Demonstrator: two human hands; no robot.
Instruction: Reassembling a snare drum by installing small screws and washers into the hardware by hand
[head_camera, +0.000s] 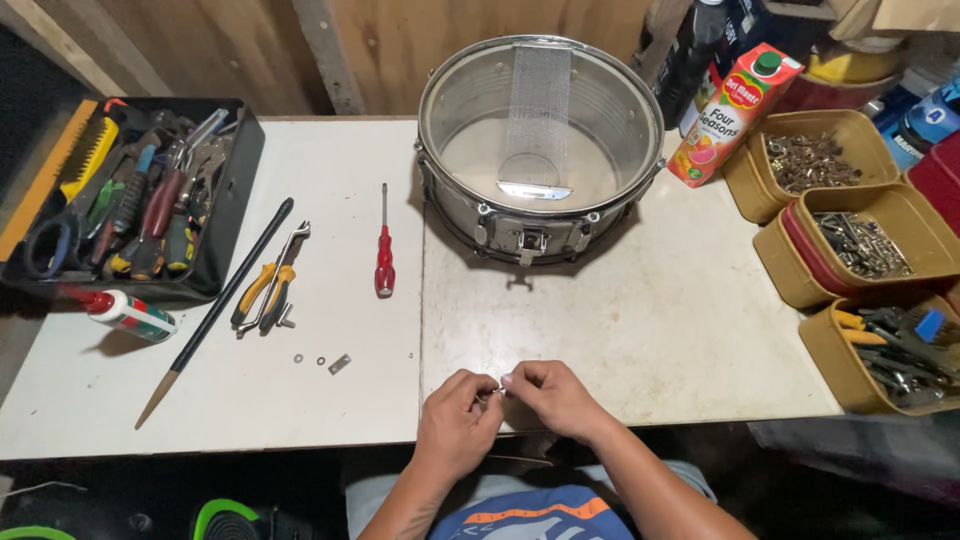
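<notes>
A: Hands?
B: Left hand (452, 415) and right hand (553, 397) met at the lower middle of the frame, fingertips pinched together on a tiny metal part (493, 393), too small to identify, over the white tabletop (640, 330).
A: Around them?
B: Round silver snare drum (540, 140) top centre. Red-handled screwdriver (384, 248) and yellow-handled pliers (262, 290) lay left of centre; black tool tray (135, 195) upper left.

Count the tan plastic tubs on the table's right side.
3: farthest tub holds small hardware, middle tub metal parts, nearest tub tools. More may lie beyond the frame.
</notes>
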